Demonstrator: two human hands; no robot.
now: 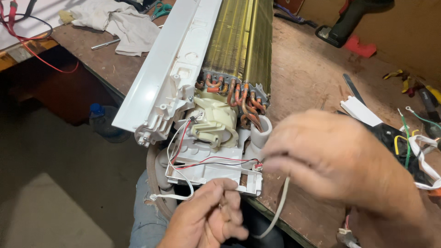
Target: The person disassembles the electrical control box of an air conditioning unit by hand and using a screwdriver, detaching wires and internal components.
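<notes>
An opened air-conditioner indoor unit point(183, 69) lies on a wooden bench, its white plastic end hanging over the edge toward me. Gold coil fins point(239, 36) and copper tube bends point(234, 94) show above a cream motor housing point(213, 121). Red, black and white wires point(206, 161) run across the white end bracket point(216, 172). My left hand point(206, 218) sits below the bracket, fingers pinched on a thin white wire point(177, 196). My right hand point(330, 158), blurred, is at the bracket's right end, fingertips by a small connector point(258, 166). A grey cable point(279, 206) hangs under it.
White rags point(119, 23) and teal scissors point(161, 9) lie at the far left of the bench point(312, 69). A black-and-red power drill point(349, 25) rests at the far right. Loose green, yellow and white wires point(413, 142) and hand tools lie at the right. A plastic bottle point(103, 121) stands on the floor.
</notes>
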